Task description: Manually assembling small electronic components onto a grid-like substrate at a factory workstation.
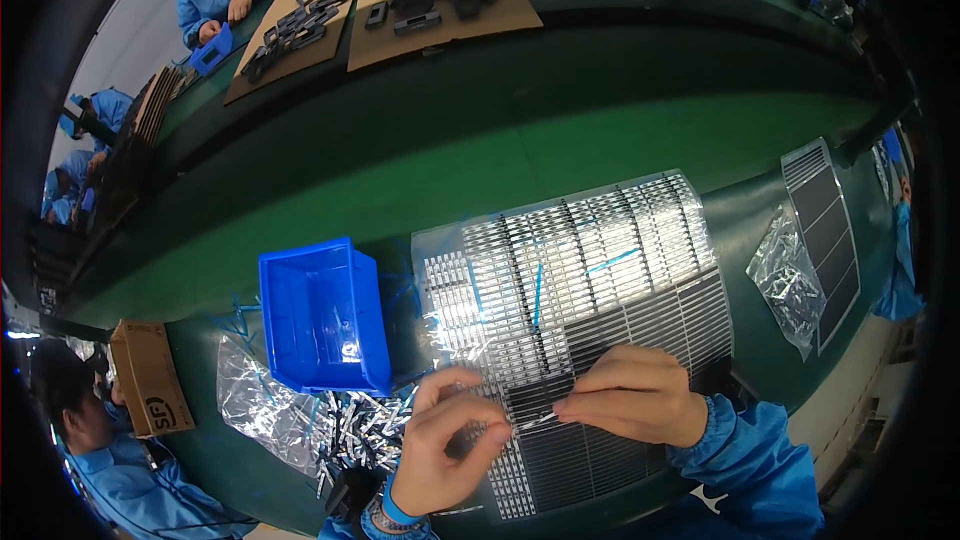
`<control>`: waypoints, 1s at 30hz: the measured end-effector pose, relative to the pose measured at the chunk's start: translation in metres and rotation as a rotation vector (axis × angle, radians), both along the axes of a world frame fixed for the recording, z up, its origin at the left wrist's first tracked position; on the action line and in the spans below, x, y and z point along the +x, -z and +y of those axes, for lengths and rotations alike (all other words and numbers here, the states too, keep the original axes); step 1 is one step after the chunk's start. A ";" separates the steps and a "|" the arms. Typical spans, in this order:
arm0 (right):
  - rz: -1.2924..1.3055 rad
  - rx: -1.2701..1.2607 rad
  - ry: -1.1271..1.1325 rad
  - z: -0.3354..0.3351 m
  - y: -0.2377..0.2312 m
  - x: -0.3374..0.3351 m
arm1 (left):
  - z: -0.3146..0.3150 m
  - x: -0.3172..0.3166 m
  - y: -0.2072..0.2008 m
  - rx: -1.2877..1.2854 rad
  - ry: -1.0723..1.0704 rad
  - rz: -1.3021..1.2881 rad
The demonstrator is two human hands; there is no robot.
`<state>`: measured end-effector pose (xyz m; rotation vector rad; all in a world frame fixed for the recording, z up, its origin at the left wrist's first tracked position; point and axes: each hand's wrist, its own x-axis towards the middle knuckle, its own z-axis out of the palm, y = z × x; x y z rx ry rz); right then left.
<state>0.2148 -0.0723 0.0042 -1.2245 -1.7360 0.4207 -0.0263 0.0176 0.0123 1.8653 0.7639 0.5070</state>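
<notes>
Hands [540, 420] pinch strip; blue bin [325, 315] (empty).

Just one head-mounted fisheye here, looking steeply down at the green workbench [560, 140] from close up, forearms entering from the bottom edge. Bench edges bow near the rim; no second view.

I see a green tabletop [420, 170] carrying a blue bin [325, 315], a gridded tray [590, 280] of small silvery strips just beside it, a clear bag [785, 280], a second dark tray [825, 230] at the right, a cardboard box [150, 375], and two cardboard sheets [400, 0] of black parts.
</notes>
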 end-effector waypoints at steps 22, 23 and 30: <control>-0.093 -0.237 0.172 0.003 -0.004 0.006 | -0.002 0.003 0.001 0.503 -0.062 0.152; -0.095 -0.240 0.164 0.003 -0.003 0.006 | -0.001 0.002 0.002 0.502 -0.048 0.155; -0.104 -0.300 0.129 0.004 -0.003 0.005 | -0.001 0.001 0.002 0.480 -0.040 0.170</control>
